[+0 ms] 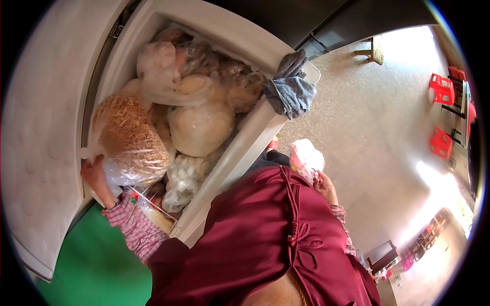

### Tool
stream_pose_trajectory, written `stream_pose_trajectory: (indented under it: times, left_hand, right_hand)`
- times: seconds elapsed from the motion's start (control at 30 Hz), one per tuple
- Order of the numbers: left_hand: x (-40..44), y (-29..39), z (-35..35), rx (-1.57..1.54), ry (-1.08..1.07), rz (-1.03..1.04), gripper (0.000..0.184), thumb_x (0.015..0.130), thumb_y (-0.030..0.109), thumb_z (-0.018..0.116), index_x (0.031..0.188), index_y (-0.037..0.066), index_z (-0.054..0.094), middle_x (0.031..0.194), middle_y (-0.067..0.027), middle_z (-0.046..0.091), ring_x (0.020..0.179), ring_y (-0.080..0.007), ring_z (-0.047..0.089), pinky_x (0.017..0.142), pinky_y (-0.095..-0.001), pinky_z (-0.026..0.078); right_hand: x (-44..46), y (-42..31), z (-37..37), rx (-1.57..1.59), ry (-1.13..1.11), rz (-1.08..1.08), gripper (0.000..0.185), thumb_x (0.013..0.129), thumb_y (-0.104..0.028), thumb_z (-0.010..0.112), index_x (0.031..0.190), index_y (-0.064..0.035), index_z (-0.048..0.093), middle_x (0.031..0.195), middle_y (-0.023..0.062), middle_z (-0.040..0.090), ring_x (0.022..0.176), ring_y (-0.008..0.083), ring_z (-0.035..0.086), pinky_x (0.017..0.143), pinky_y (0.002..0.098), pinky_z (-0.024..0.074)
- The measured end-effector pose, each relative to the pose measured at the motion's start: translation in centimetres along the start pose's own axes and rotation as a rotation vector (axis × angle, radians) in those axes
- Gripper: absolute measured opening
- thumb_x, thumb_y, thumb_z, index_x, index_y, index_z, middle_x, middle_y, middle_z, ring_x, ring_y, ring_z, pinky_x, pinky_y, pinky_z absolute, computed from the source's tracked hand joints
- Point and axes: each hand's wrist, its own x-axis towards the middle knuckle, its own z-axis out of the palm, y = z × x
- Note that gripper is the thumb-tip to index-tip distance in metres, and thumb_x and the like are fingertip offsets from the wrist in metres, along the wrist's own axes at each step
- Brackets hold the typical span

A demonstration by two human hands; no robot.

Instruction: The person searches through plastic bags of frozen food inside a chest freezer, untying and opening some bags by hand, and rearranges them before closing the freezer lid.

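My left hand (97,177) is closed at the lower left edge of a large clear plastic bag (130,137) full of brownish, shredded-looking pieces. This bag lies on top of other bags inside an open chest freezer (240,148). At my right side, outside the freezer, my right hand (325,186) grips a small plastic bag (305,157) with pale pink contents I cannot make out. Beside the big bag sit a round pale bundle in plastic (200,125) and a smaller bag of whitish lumps (186,178).
The raised freezer lid (46,112) stands on the left. A grey cloth (291,89) hangs over the freezer's corner. Red stools (441,89) and a wooden stool (375,50) stand farther off on the floor (367,132). Green flooring (97,260) shows at lower left.
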Motion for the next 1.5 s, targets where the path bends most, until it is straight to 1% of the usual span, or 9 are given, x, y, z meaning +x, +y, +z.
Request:
stream_pose_trajectory:
  times: [0.1,0.37,0.47,0.6,0.77,0.87,1.0,1.2,1.5]
  left_hand:
    - [-1.7,-0.7,2.7,-0.047,-0.035,0.019,0.027,0.072,0.016,0.068,0.088,-0.005,0.067,0.079,-0.0092,0.069,0.070,-0.0149,0.059,0.068,-0.0295,0.047]
    - [-0.6,1.4,7.5,0.553,-0.086,0.228,0.035,0.075,0.028,0.062,0.064,-0.003,0.051,0.057,-0.0200,0.051,0.051,-0.0327,0.046,0.057,-0.0409,0.042]
    - [-0.2,1.6,8.9,0.673,-0.037,0.390,0.031,0.077,0.029,0.062,0.075,-0.001,0.055,0.076,-0.0201,0.060,0.066,-0.0378,0.053,0.062,-0.0444,0.045]
    - [-1.9,7.0,10.4,0.768,0.086,0.550,0.037,0.078,0.030,0.063,0.102,0.002,0.058,0.108,-0.0186,0.059,0.100,-0.0382,0.054,0.081,-0.0468,0.044]
    - [-2.4,13.0,18.8,0.403,-0.097,0.973,0.048,0.076,0.018,0.064,0.120,0.005,0.053,0.113,-0.0177,0.055,0.107,-0.0360,0.050,0.088,-0.0449,0.042]
    - [-0.5,14.4,26.1,0.340,-0.576,0.994,0.038,0.077,0.012,0.061,0.113,0.003,0.056,0.116,-0.0179,0.055,0.110,-0.0355,0.050,0.089,-0.0444,0.042]
    - [3.4,9.8,35.1,0.758,-0.431,1.150,0.038,0.074,0.017,0.065,0.110,0.005,0.060,0.127,-0.0149,0.051,0.118,-0.0291,0.046,0.100,-0.0456,0.035]
    - [8.1,5.6,31.5,0.966,-0.039,1.323,0.038,0.083,0.021,0.056,0.120,0.011,0.055,0.136,-0.0093,0.046,0.129,-0.0255,0.040,0.099,-0.0527,0.034]
    - [7.7,5.4,25.4,0.946,-0.179,1.125,0.023,0.082,0.014,0.055,0.104,0.007,0.060,0.135,-0.0078,0.048,0.132,-0.0233,0.037,0.096,-0.0560,0.037]
  right_hand:
    - [0.7,1.4,-1.7,-0.213,-0.060,-0.232,0.020,0.092,-0.013,0.056,0.108,-0.0002,0.053,0.096,0.0081,0.060,0.080,0.0117,0.056,0.064,0.0174,0.0492]
    - [-2.1,0.2,2.4,0.028,0.099,-0.006,0.011,0.088,-0.014,0.063,0.088,-0.0049,0.058,0.071,0.0018,0.061,0.057,0.0084,0.057,0.048,0.0155,0.0493]
    - [-3.2,0.5,2.7,0.067,0.096,-0.001,0.011,0.089,-0.015,0.063,0.089,-0.0046,0.058,0.070,0.0016,0.061,0.057,0.0081,0.057,0.047,0.0154,0.0491]
    - [0.8,3.3,-4.5,-0.363,-0.019,-0.414,0.021,0.093,-0.015,0.058,0.107,0.0002,0.055,0.087,0.0030,0.059,0.075,0.0086,0.057,0.065,0.0147,0.0500]
    - [-1.9,1.5,-1.7,0.081,0.034,0.064,0.022,0.094,-0.015,0.056,0.108,0.0013,0.055,0.086,0.0012,0.058,0.074,0.0045,0.056,0.062,0.0118,0.0488]
    - [-3.4,3.0,-0.7,-0.105,0.011,-0.194,0.019,0.092,-0.018,0.059,0.100,-0.0004,0.057,0.081,0.0018,0.060,0.067,0.0057,0.058,0.055,0.0120,0.0485]
    - [-3.0,2.3,-2.0,0.144,0.156,0.067,0.016,0.090,-0.017,0.063,0.087,-0.0029,0.056,0.072,0.0041,0.062,0.058,0.0097,0.060,0.048,0.0152,0.0492]
    - [-3.3,3.2,-2.7,0.219,0.132,0.021,0.015,0.088,-0.014,0.064,0.088,-0.0019,0.055,0.072,0.0056,0.062,0.058,0.0117,0.060,0.049,0.0169,0.0517]
    - [-2.9,2.8,-2.0,0.199,0.096,0.046,0.014,0.089,-0.011,0.062,0.092,-0.0002,0.054,0.071,0.0053,0.060,0.059,0.0127,0.059,0.051,0.0173,0.0525]
